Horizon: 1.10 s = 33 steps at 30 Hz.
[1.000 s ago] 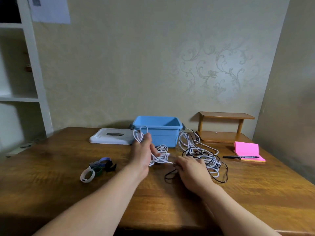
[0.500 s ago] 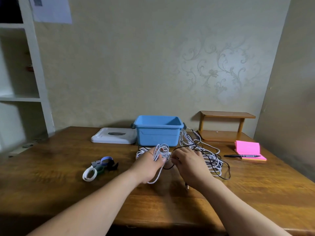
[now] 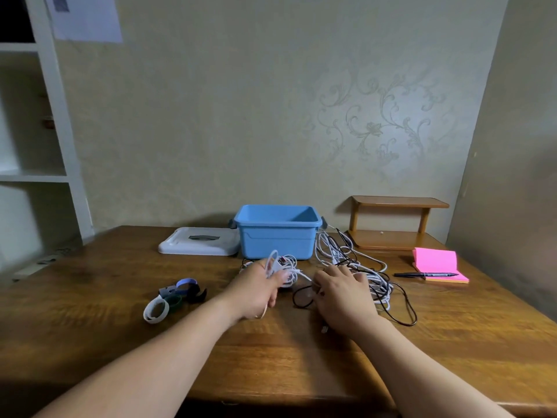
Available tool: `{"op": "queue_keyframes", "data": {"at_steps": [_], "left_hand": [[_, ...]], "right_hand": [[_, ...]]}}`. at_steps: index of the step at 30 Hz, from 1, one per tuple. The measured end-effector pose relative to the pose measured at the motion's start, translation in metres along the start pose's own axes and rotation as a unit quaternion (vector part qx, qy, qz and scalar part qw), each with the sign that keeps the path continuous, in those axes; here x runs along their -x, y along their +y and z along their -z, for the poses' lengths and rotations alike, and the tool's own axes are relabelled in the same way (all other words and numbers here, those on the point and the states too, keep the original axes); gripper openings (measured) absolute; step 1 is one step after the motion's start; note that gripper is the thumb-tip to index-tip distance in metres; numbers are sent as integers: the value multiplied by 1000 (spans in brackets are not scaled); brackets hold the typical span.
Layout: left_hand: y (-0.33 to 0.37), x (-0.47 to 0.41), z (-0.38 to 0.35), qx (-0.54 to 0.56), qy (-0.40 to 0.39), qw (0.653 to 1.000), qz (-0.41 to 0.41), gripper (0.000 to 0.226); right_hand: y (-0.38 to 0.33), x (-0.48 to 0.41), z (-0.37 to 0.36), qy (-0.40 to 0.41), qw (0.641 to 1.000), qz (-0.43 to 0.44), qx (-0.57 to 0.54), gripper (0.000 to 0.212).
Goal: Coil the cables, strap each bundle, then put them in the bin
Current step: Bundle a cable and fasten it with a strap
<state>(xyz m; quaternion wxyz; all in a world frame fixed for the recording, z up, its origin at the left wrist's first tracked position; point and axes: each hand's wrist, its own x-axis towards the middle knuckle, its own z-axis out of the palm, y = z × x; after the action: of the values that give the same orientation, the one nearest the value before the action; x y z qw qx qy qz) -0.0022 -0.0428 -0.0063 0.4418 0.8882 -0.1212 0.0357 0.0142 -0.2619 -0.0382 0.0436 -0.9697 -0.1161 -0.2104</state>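
The left hand (image 3: 259, 289) is closed around a small bundle of white cable (image 3: 286, 268), w/ loops sticking out above the thumb and fingers, held just over the wooden table (image 3: 90, 297) in front of the blue bin (image 3: 277, 233). A thin white strand goes from this bundle to the right, toward the right hand (image 3: 343, 292).

The right hand lies palm down, fingers spread a little and curved, on the loose cable pile (image 3: 361, 267). If it pinches a strand underneath, I cannot tell; the fingertips are hidden by the back of the hand.

The pile is a mix of white and black cables, not coiled, spread on the table btw the bin's right side and the hand. One black cable (image 3: 404, 309) makes a wide loop to the right of the hand, another small black loop shows btw the two hands.

The bin stands open at the far middle of the table, nothing visible inside. Its white lid (image 3: 200, 244) lies flat just left, touching or nearly touching the bin.

The straps (image 3: 173, 300), several colours, are in a small group left of the left hand, apart from it.

At far right: a wooden shelf (image 3: 394, 221), pink sticky notes (image 3: 437, 263) and a black pen (image 3: 425, 275) resting on their front edge.
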Motion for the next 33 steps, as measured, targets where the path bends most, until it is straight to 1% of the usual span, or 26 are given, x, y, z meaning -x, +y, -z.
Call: {"op": "queue_keyframes", "data": {"at_steps": [1,4,5,8,10,12,14,16,18,20,22,24,26,29,31,33], "left_hand": [[-3,-1,5,23,4,1000,-3,43],[-10,-2,19,112,4,994,2,29],[-11,1,23,118,-2,993,9,27],[-18,11,28,80,-24,996,39,26],[-21,15,25,70,-20,995,70,36],[-21,16,18,93,2,992,91,48],[-20,12,7,136,34,986,88,55],[-17,8,-4,164,71,980,83,58],[-14,4,-16,177,100,975,85,59],[-9,2,-28,220,120,965,78,50],[3,3,-36,269,121,953,67,38],[13,2,-43,324,117,936,69,35],[18,-2,-48,354,123,923,91,31],[20,-4,-51,374,123,911,127,26],[22,-4,-52,377,119,910,124,25],[25,-5,-50,369,130,913,117,31]], "right_hand": [[2,0,-1,-3,1000,-6,4,29],[6,-5,-2,1,999,-30,11,25],[6,-6,-2,3,999,-37,14,24],[2,-11,-1,19,999,-42,13,26],[-4,-12,1,56,998,-30,9,22],[-12,-13,4,92,996,-12,10,16],[-18,-13,5,104,994,-3,13,20],[-22,-13,4,122,992,-4,9,15],[-25,-12,0,149,989,-13,-6,8],[-29,-11,-5,173,984,-18,-30,5],[-33,-7,-11,182,982,-21,-55,9],[-35,-3,-16,183,980,-20,-71,12],[-35,1,-20,186,979,-9,-79,12],[-34,5,-20,194,978,7,-72,18],[-34,6,-20,187,980,6,-70,21],[-34,5,-21,164,984,-8,-74,27]]}}
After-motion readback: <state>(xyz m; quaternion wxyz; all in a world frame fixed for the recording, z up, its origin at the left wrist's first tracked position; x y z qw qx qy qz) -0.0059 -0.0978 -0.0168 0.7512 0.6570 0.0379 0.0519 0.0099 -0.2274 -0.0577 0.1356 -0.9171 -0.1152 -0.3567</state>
